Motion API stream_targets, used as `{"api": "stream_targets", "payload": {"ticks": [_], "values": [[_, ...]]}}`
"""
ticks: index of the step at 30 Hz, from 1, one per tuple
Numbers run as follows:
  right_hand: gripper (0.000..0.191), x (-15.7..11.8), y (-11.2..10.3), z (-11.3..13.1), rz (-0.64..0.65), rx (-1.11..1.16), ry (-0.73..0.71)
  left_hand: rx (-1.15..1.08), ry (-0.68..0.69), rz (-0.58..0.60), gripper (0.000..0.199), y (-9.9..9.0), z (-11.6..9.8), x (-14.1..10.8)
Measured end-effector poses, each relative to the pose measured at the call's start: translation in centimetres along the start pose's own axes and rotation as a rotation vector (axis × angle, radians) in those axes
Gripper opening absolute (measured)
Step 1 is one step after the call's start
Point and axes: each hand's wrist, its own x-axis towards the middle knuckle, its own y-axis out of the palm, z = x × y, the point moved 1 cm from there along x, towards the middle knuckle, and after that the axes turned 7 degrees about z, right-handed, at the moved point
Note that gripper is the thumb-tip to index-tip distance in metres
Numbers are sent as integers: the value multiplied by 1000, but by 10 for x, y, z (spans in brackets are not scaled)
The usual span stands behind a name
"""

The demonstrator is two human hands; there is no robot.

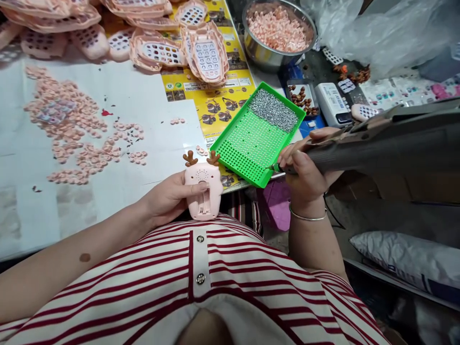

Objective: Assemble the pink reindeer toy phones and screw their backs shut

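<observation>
My left hand [170,194] grips a pink toy phone shell [212,189] with brown antlers, its back facing up. The thumb lies over the top of an uncovered battery compartment in that back. In my right hand [311,175] is a dark electric screwdriver [359,153], fingers wrapped round its front end. Its tip points left, over the near right part of a green perforated tray [239,172]. A heap of small silver screws [275,111] fills the far end of that tray. Whether a screw sits on the tip is too small to tell.
Many small pink pieces [86,160] lie spread on the white table at left. Pink shells [206,55] are piled at the back. A steel bowl [278,57] of pink parts stands beyond the tray; brown antler pieces [304,98] lie right of it.
</observation>
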Motion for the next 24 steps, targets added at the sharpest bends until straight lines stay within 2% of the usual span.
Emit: {"api": "stream_targets", "payload": {"ticks": [6,10,14,17,20,22,24], "values": [[29,-4,4,-3,25,-147,60,-31,-6,14,33,-1,0,0],[30,-5,2,-4,25,-144,62,-59,-20,17,34,-2,-1,-2],[25,0,6,13,-18,-93,23,-83,-3,-11,35,-2,0,-5],[22,5,21,40,-42,-29,18,-107,-2,-30,33,1,2,-6],[23,4,46,62,8,90,34,-97,9,-32,30,4,4,-6],[24,0,61,66,60,105,38,-84,27,-10,32,5,5,-5],[28,-5,72,63,145,23,84,-67,44,24,34,5,5,-5]]}}
